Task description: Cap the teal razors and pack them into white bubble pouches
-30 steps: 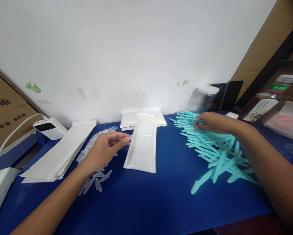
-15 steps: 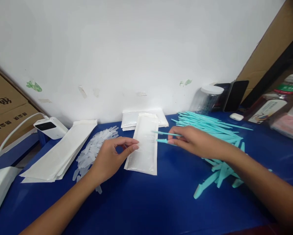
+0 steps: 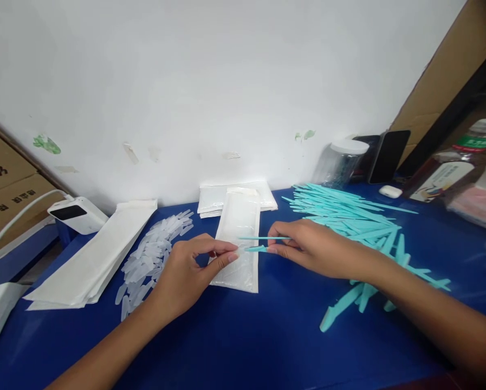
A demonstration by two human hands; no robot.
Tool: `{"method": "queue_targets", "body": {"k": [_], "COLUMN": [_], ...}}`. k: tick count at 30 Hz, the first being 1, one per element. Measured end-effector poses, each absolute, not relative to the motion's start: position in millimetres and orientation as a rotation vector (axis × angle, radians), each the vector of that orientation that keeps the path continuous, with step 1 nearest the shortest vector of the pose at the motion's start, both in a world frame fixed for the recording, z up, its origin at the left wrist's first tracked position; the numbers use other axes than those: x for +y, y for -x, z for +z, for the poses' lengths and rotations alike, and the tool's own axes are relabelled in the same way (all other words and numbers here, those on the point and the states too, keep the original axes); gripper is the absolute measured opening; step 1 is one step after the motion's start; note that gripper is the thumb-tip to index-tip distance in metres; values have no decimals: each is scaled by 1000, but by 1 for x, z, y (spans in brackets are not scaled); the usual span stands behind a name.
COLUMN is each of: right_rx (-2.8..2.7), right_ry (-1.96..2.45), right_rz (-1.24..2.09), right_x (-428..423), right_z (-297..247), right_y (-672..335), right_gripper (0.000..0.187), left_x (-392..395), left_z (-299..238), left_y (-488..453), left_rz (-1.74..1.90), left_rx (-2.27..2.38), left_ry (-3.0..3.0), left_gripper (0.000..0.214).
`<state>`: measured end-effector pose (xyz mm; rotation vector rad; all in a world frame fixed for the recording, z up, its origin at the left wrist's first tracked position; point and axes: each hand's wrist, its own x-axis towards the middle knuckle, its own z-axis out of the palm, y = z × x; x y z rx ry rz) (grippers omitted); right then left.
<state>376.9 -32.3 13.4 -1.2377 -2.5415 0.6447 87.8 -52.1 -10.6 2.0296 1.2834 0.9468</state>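
My right hand is closed on two teal eyebrow razors, whose slim ends point left over a white padded sleeve. Just left of their tips, my left hand pinches thumb and forefinger together; whatever small thing may be between them is too faint to make out. Behind my left hand lies a heap of small translucent plastic blade caps. A pile of teal razors spreads beyond and under my right forearm, partly hidden by it.
Flat white sleeves lie at the left, with more white packets by the wall. A white device with a cable stands far left. At the back right are a clear jar, a phone, a small white case and a bottle.
My right hand has moved slightly left and down with the razors, bringing their tips close to my left fingertips. My left hand has shifted a little right and down, still pinched.
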Motion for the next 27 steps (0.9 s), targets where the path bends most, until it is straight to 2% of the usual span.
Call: {"method": "queue_targets", "body": {"k": [5, 15, 18, 21, 26, 27], "right_rx": [-2602, -2566, -2513, -2561, -2649, -2663], "right_ry": [1242, 1284, 1233, 1215, 1264, 1278], "right_rz": [577, 514, 496, 296, -30, -40], "right_x": [-38, -50, -49, -46, -40, -39], "right_z": [10, 13, 9, 3, -4, -4], "right_y": [-370, -353, -355, -357, -356, -357], "right_gripper": [27, 19, 27, 33, 2, 3], "left_x": [-55, -59, -57, -55, -54, -55], "left_z": [-12, -11, -9, -9, -10, -10], "left_y": [-90, -98, -98, -96, -96, -96], "left_rz": [975, 958, 988, 988, 903, 897], "left_rx": [1202, 1246, 1269, 1228, 1157, 1149], "left_ry": [-2045, -1988, -1835, -1640, -1479, -1480], "left_gripper": [11, 12, 14, 18, 26, 28]}}
